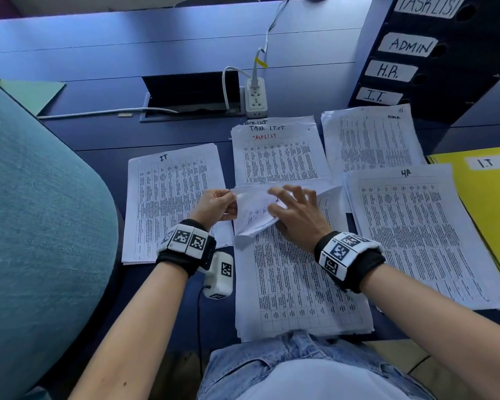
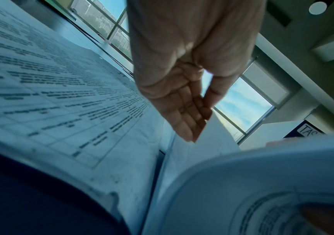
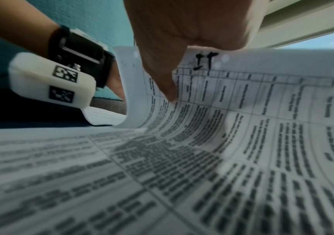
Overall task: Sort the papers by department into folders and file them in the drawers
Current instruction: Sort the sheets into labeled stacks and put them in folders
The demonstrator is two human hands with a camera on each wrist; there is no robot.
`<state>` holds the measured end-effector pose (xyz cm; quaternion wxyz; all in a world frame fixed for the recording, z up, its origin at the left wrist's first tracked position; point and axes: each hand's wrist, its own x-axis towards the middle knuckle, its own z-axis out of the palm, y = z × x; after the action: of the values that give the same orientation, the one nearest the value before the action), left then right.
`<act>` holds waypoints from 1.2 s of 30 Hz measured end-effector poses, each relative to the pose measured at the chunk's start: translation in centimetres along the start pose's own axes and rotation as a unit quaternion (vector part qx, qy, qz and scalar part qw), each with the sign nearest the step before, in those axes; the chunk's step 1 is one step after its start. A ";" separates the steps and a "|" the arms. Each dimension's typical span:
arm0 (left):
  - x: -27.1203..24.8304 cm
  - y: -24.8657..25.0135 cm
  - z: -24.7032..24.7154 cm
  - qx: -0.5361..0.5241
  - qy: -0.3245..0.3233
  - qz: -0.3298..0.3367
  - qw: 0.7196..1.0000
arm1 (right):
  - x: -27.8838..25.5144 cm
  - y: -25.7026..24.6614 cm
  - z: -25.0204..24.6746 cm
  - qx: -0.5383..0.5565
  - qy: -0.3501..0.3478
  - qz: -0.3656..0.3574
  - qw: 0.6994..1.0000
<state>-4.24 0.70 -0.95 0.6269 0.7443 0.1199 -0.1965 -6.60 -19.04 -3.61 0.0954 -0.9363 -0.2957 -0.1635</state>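
An unsorted stack of printed sheets (image 1: pixel 298 287) lies in front of me. Its top sheet (image 1: pixel 254 215), marked "IT" (image 3: pixel 205 62), is curled up off the stack. My left hand (image 1: pixel 218 204) pinches that sheet's left edge (image 2: pixel 212 139) between thumb and fingers (image 2: pixel 186 114). My right hand (image 1: pixel 296 210) holds it too, fingers spread over its back and the thumb (image 3: pixel 168 89) on its printed face. Sorted piles lie around: IT (image 1: pixel 171 203) at left, TASKLIST (image 1: pixel 277 157) behind, ADMIN (image 1: pixel 373 140) at back right, HR (image 1: pixel 416 235) at right.
A dark drawer unit (image 1: pixel 451 90) labelled TASKLIST, ADMIN, H.R., I.T. stands at back right. Yellow folders (image 1: pixel 491 203), the top one labelled I.T, lie at the far right, a green folder (image 1: pixel 38 93) at far left. A power strip (image 1: pixel 256 96) and cable hatch (image 1: pixel 191 93) sit behind the piles. A teal chair (image 1: pixel 41 212) is on my left.
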 end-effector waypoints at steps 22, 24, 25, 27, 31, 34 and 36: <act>-0.2 -0.5 1.0 0.066 -0.151 0.029 0.986 | -1.3 -1.4 -1.5 0.043 0.058 0.057 0.996; -0.4 -0.4 1.1 0.098 -0.126 0.037 0.987 | -1.6 -1.7 -1.8 0.015 0.035 0.046 0.998; -0.4 -0.4 1.3 0.107 -0.108 0.038 0.988 | -1.7 -1.8 -1.8 0.000 0.018 0.034 0.999; -0.1 -0.7 1.7 0.154 -0.063 0.065 0.984 | -1.7 -2.3 -1.9 -0.010 -0.028 0.015 0.999; 1.1 -1.2 2.1 0.342 0.002 0.081 0.936 | -1.7 -3.1 -1.9 0.032 -0.109 0.015 0.993; 1.7 -1.4 2.3 0.393 0.020 0.082 0.915 | -1.9 -3.2 -2.0 0.068 -0.184 0.043 0.980; 1.9 -1.5 2.4 0.405 0.030 0.084 0.910 | -1.8 -3.1 -2.3 0.078 -0.230 0.052 0.969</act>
<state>-3.52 -1.55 -3.44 0.2824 0.9470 -0.0146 -0.1523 -10.37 -18.08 -1.84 0.1057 -0.9526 -0.2721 0.0854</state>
